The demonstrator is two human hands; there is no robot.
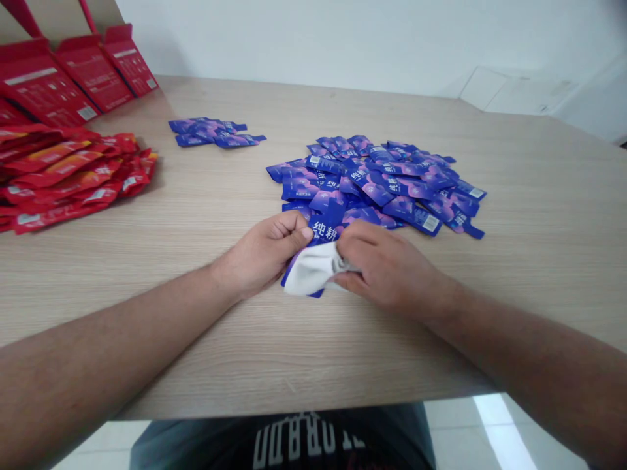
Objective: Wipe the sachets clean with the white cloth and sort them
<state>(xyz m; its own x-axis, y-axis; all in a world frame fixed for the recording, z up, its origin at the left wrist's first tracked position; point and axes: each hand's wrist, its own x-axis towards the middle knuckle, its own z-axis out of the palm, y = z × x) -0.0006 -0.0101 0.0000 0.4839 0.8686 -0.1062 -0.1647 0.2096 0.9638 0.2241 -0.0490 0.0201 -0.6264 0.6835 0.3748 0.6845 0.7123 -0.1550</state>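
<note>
Between finger and thumb, my left hand [271,251] grips the left edge of a blue-purple sachet [323,228] with white lettering. My right hand [386,264] is closed on a crumpled white cloth [311,269], which lies across the lower part of that sachet. The sachet's bottom corners show beneath the cloth. Just beyond both hands spreads a loose pile of matching blue-purple sachets [377,179], overlapping one another at various angles. Part of the pile's near edge is hidden behind my hands.
A small group of blue sachets [210,132] lies farther back, left of the pile. Red packets [78,173] are heaped at the left, with open red boxes [93,72] behind them. The wooden table [220,365] meets a white wall [318,42] at the back.
</note>
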